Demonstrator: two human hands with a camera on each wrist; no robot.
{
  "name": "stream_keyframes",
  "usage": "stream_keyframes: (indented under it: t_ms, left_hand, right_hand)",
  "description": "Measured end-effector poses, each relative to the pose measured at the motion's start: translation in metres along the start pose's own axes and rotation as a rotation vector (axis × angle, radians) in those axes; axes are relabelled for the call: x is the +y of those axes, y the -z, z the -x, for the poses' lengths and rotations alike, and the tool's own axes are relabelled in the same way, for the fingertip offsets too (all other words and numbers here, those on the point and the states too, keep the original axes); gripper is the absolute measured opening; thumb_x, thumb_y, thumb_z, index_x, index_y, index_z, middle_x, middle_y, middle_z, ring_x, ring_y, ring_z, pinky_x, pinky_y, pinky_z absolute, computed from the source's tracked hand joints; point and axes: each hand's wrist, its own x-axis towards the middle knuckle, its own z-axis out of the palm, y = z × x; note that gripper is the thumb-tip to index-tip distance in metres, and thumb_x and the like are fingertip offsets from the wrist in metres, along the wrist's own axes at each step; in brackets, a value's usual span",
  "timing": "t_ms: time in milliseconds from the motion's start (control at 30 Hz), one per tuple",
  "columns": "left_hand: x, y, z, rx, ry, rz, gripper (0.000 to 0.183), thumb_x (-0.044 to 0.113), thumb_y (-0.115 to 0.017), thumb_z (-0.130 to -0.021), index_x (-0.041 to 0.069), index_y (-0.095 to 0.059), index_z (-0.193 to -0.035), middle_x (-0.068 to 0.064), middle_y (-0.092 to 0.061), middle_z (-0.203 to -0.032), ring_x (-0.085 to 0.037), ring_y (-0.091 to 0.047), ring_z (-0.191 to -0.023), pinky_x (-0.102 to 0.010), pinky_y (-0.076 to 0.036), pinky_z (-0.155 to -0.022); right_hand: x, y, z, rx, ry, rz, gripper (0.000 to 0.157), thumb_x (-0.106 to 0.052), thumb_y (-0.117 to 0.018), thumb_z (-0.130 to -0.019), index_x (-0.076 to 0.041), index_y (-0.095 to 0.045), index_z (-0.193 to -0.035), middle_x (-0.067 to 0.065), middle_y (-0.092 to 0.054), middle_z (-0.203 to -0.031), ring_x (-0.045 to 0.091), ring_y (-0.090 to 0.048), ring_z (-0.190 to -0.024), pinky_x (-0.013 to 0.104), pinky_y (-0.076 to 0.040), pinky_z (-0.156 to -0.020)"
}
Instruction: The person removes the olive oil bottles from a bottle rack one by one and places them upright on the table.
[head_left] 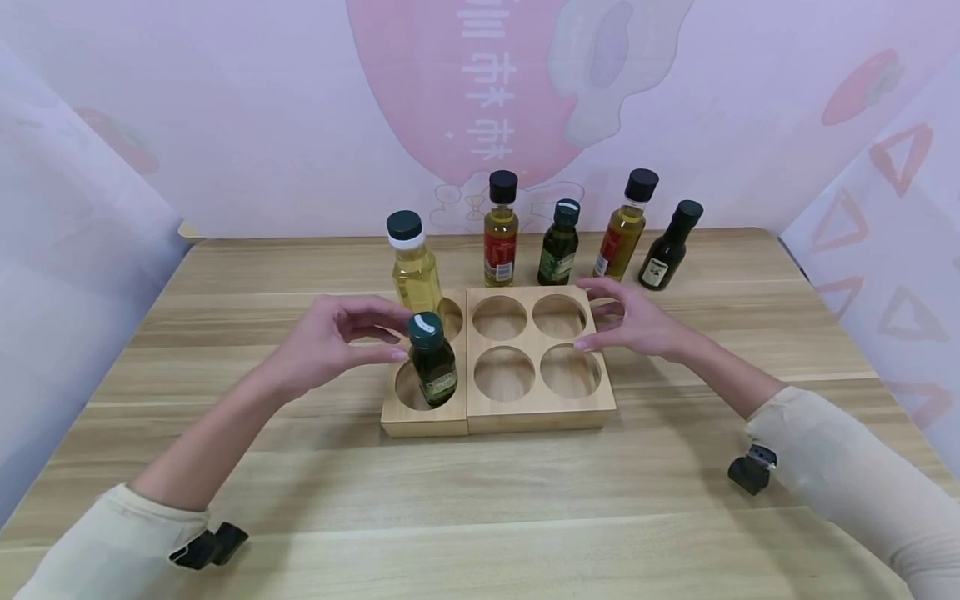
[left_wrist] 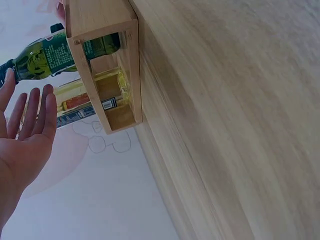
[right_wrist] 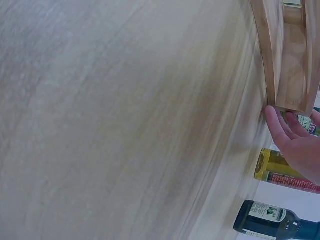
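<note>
Taking the rack's middle as the clock's centre, the left hand is at 9 o'clock, fingers extended and spread from the thumb, gripping nothing; whether it touches the bottle beside it I cannot tell. At 10 to 11 o'clock a yellow oil bottle stands in the far-left hole. At 8 o'clock a green-capped dark bottle sits in the near-left hole of the wooden rack. Beyond the rack, on the table, stand a red-labelled bottle at 12, a small dark bottle at 1 and another red-labelled bottle between 1 and 2. Near 3 o'clock the right hand, loosely open, rests its fingertips against the rack's right end. A slim black bottle stands at 2.
</note>
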Motion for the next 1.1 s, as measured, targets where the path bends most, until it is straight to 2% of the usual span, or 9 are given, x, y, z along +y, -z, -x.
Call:
stream_keyframes:
  t_ms: [200, 600, 700, 833, 967, 1100]
  left_hand:
    - [0.005, -0.006, -0.002, -0.001, -0.052, -0.011, 0.048, -0.006, -0.083, -0.083, -0.008, -0.066, -0.128, -0.014, -0.071, -0.123, -0.016, -0.07, -0.107, -0.03, -0.057, -0.096]
    - [0.01, -0.016, -0.008, 0.005, -0.033, 0.078, 0.051, -0.007, -0.08, -0.085, -0.009, -0.063, -0.133, -0.005, -0.073, -0.123, -0.015, -0.07, -0.111, -0.027, -0.056, -0.096]
    - [0.01, -0.018, -0.01, -0.017, -0.043, 0.117, 0.051, -0.007, -0.079, -0.086, -0.008, -0.063, -0.134, -0.009, -0.073, -0.125, -0.017, -0.07, -0.114, -0.03, -0.057, -0.095]
    - [0.009, -0.02, -0.014, -0.068, -0.098, 0.177, 0.048, -0.008, -0.078, -0.088, -0.01, -0.062, -0.133, -0.013, -0.074, -0.123, -0.023, -0.071, -0.115, -0.033, -0.057, -0.096]
    - [0.007, -0.021, -0.017, -0.098, -0.143, 0.217, 0.045, -0.01, -0.077, -0.087, -0.013, -0.063, -0.129, -0.011, -0.075, -0.118, -0.024, -0.072, -0.112, -0.032, -0.057, -0.096]
    - [0.006, -0.019, -0.019, -0.107, -0.15, 0.231, 0.044, -0.01, -0.078, -0.086, -0.014, -0.064, -0.127, -0.009, -0.076, -0.116, -0.023, -0.073, -0.109, -0.032, -0.058, -0.094]
  right_hand:
    - [-0.001, 0.0, 0.001, 0.0, -0.014, -0.004, 0.085, -0.004, -0.082, -0.085, 0.002, -0.035, -0.156, 0.028, -0.044, -0.147, 0.048, -0.05, -0.136, 0.056, -0.047, -0.109]
    - [0.0, 0.0, 0.002, 0.004, -0.023, -0.012, 0.086, -0.004, -0.082, -0.086, 0.0, -0.034, -0.157, 0.028, -0.041, -0.15, 0.048, -0.05, -0.135, 0.055, -0.048, -0.107]
    - [-0.001, -0.001, 0.002, 0.004, -0.016, -0.013, 0.086, -0.003, -0.082, -0.086, 0.001, -0.034, -0.157, 0.028, -0.042, -0.15, 0.048, -0.051, -0.135, 0.054, -0.049, -0.107]
    - [-0.001, 0.0, 0.002, 0.003, -0.018, -0.009, 0.086, -0.003, -0.082, -0.085, 0.002, -0.034, -0.157, 0.028, -0.042, -0.149, 0.047, -0.051, -0.135, 0.054, -0.048, -0.108]
    - [-0.001, 0.0, 0.001, 0.002, -0.022, -0.007, 0.086, -0.003, -0.082, -0.085, 0.002, -0.034, -0.157, 0.028, -0.042, -0.149, 0.047, -0.05, -0.135, 0.055, -0.048, -0.108]
    - [-0.001, 0.0, 0.001, 0.0, -0.03, -0.007, 0.086, -0.004, -0.082, -0.086, 0.001, -0.034, -0.157, 0.028, -0.041, -0.15, 0.047, -0.049, -0.136, 0.055, -0.046, -0.11]
